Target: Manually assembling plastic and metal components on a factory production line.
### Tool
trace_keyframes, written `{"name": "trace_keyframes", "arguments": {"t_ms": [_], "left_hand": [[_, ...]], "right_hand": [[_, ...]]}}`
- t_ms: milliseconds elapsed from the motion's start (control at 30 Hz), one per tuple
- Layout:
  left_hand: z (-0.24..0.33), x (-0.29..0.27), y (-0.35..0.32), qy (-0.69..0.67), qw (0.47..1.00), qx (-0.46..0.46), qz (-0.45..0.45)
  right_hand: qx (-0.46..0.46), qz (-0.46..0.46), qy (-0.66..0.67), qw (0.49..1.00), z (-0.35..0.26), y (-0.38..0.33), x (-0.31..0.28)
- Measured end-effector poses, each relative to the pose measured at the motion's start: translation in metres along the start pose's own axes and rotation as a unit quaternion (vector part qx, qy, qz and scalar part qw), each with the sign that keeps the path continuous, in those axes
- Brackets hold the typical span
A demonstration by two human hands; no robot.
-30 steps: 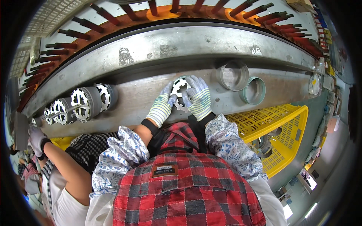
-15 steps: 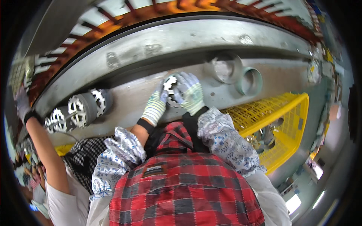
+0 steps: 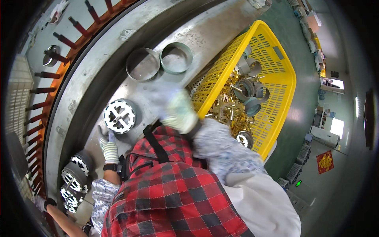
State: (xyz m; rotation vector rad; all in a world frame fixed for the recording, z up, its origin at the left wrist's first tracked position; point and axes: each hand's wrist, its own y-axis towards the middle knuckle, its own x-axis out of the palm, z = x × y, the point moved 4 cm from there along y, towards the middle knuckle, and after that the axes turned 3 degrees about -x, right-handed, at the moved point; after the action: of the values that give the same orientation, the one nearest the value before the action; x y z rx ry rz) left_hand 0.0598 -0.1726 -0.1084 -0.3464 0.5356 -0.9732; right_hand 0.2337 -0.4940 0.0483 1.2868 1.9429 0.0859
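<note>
Fingers (image 3: 103,133) of the left hand (image 3: 108,147), gloved, lie spread flat on the bench (image 3: 205,37), holding nothing, just below the slotted disc (image 3: 119,116), which lies flat beside them and looks set down. Further left, 3 like discs (image 3: 73,183) stand stacked near a co-worker's arm (image 3: 59,215). Above the disc sit 2 rings (image 3: 158,62), side by side. The right hand (image 3: 177,110) is blurred in motion over the crate's (image 3: 290,79) near rim; whether its fingers are wide or closed cannot be told. The step in hand seems to be fetching another part, so the next move calls for a reach down among the crate's metal parts (image 3: 248,94).
</note>
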Motion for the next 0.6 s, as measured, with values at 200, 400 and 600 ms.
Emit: {"name": "trace_keyframes", "arguments": {"t_ms": [200, 400, 600], "left_hand": [[0.129, 0.079, -0.032, 0.517, 0.726, 0.435, -0.13], [0.11, 0.102, -0.017, 0.497, 0.774, 0.386, -0.062], [0.103, 0.089, -0.017, 0.517, 0.763, 0.384, -0.05]], "right_hand": [[0.108, -0.131, -0.35, 0.921, 0.093, -0.153, -0.169], [0.247, -0.277, -0.332, 0.867, 0.162, -0.241, -0.183], [0.385, -0.135, -0.27, 0.872, 0.198, -0.235, -0.189]]}}
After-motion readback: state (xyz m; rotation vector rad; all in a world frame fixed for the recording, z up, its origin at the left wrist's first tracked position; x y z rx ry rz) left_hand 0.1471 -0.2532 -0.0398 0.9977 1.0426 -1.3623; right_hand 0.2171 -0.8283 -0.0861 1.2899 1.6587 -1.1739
